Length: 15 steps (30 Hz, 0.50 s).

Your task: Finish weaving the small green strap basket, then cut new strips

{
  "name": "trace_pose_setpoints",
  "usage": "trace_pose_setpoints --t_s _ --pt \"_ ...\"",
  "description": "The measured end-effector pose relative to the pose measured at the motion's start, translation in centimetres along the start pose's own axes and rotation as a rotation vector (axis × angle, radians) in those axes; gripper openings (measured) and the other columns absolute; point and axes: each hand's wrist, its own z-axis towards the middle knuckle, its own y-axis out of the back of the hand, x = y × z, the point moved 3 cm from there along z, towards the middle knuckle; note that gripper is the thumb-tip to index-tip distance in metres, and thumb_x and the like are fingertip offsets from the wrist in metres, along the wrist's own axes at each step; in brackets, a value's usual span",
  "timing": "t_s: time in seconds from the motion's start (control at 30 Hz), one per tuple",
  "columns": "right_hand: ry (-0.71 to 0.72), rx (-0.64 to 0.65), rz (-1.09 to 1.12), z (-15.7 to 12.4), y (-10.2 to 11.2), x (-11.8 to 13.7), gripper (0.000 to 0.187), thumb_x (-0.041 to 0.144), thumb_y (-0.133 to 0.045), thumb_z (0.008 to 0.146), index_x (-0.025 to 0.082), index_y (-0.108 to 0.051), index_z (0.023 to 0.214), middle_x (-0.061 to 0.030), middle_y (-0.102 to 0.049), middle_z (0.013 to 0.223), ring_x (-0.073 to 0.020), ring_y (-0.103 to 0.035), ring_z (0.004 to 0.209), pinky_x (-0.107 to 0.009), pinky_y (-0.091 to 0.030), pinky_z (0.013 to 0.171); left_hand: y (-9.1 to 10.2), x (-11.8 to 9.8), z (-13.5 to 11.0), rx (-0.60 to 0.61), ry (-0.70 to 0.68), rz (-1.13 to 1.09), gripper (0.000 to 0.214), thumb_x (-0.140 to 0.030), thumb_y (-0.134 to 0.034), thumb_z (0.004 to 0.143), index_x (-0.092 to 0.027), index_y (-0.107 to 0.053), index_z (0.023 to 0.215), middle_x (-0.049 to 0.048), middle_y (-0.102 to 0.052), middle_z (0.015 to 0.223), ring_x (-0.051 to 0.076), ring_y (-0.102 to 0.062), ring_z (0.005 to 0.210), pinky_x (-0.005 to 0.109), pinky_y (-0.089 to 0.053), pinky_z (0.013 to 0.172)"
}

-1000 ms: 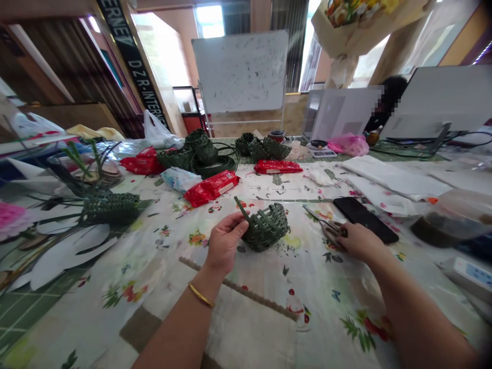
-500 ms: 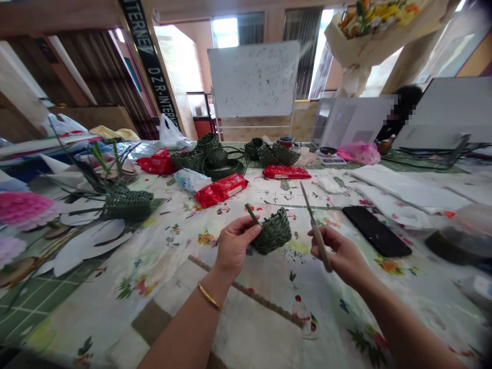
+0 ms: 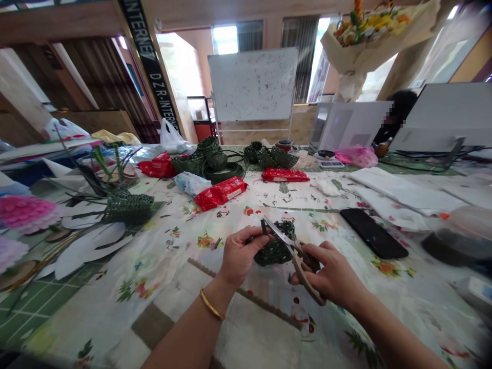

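1. A gold bangle (image 3: 210,305) sits on the left wrist, low in the view and nearest the camera.
2. The left hand (image 3: 240,253) is closed on the small woven basket (image 3: 277,250), thumb on top and fingers curled around its near side. The dark green basket is just above the floral tablecloth (image 3: 165,266), in front of the person and between the two hands.
3. The right hand (image 3: 331,274) is closed on the handles of the scissors (image 3: 292,246). The blades slant up and to the left across the basket's rim.
4. The scissor tips reach a loose green strip (image 3: 263,226) that sticks up from the basket beside the left thumb. Whether the blades are parted cannot be made out.
5. A black phone (image 3: 372,233) lies flat on the cloth, to the right and a little beyond the right hand.
6. Further off on the left, a larger woven basket (image 3: 128,207) lies with long loose strips, and a pink flower (image 3: 23,212) is beside it.
7. Red packets (image 3: 221,191) lie at mid-table, with a coil of green strips (image 3: 223,169) and more woven pieces behind them.
8. At the far edge stand a whiteboard (image 3: 253,84) and the backs of monitors (image 3: 351,123). A wrapped bouquet (image 3: 369,36) is high on the right.
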Motion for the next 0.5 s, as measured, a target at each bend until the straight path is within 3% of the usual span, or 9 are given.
trace_pose_setpoints --t_s 0.37,0.5 --pt "0.040 0.037 0.010 -0.3 0.0 0.7 0.029 0.047 -0.066 0.072 0.021 -0.056 0.064 -0.0004 -0.053 0.058 -0.0182 -0.049 0.065 -0.025 -0.035 0.055 -0.1 0.0 -0.1 0.012 -0.004 0.033 0.013 -0.023 -0.075 0.064 -0.019 -0.075 0.077 0.0007 -0.074 0.076 0.013 -0.065 0.071 0.023 -0.052 0.070" --pt "0.069 0.018 -0.017 -0.4 -0.3 1.4 0.033 0.047 -0.057 0.080 0.020 -0.051 0.061 -0.0003 -0.053 0.056 -0.0153 -0.048 0.058 -0.025 -0.030 0.052 -0.1 0.0 -0.2 0.042 -0.021 0.099 0.014 -0.024 -0.073 0.067 -0.020 -0.075 0.081 0.0016 -0.073 0.080 0.015 -0.065 0.075 0.026 -0.051 0.073"
